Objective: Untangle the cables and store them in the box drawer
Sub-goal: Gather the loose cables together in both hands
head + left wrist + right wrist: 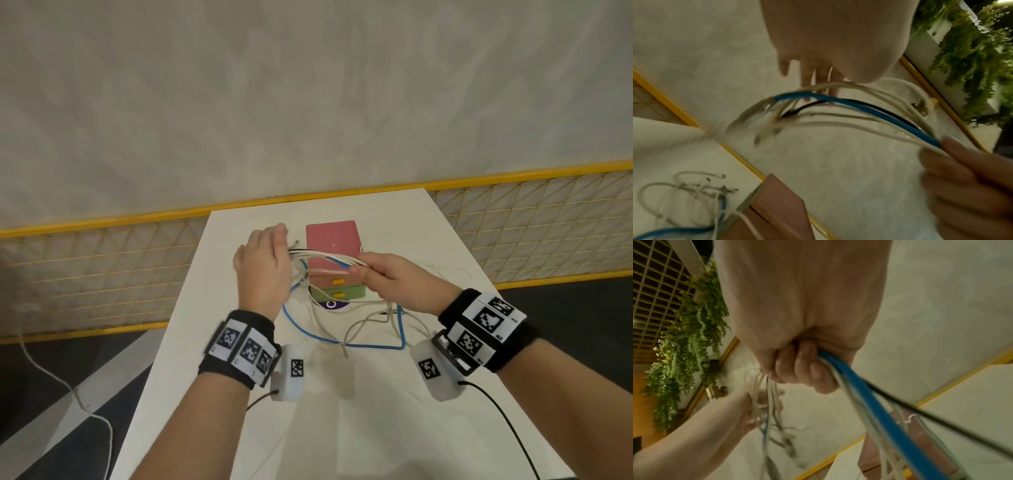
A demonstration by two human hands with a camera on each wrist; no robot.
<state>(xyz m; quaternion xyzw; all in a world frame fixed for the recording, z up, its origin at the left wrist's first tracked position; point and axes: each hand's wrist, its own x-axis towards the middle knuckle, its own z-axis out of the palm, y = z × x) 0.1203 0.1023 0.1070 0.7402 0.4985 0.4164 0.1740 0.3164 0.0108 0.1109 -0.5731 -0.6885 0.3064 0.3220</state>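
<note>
A bundle of white, blue and black cables (329,257) is stretched in the air between my hands, above the table (342,428). My right hand (387,277) grips it in a fist, and the right wrist view shows fingers (801,368) wrapped round the blue cable (869,402). My left hand (263,267) holds the other end, with strands running through its fingers (818,78); that grip is blurred. Loose loops of blue cable (342,343) and white cable (363,322) hang onto the table. Behind the bundle stands the box of drawers (334,240), pink above a green drawer (352,292), both drawers pushed in.
A yellow mesh fence (102,274) runs behind the table's far edge. A white cord (68,387) trails on the dark floor to the left. A purple disc (332,305) lies under the box front. Green hanging plants (688,345) show in the wrist views.
</note>
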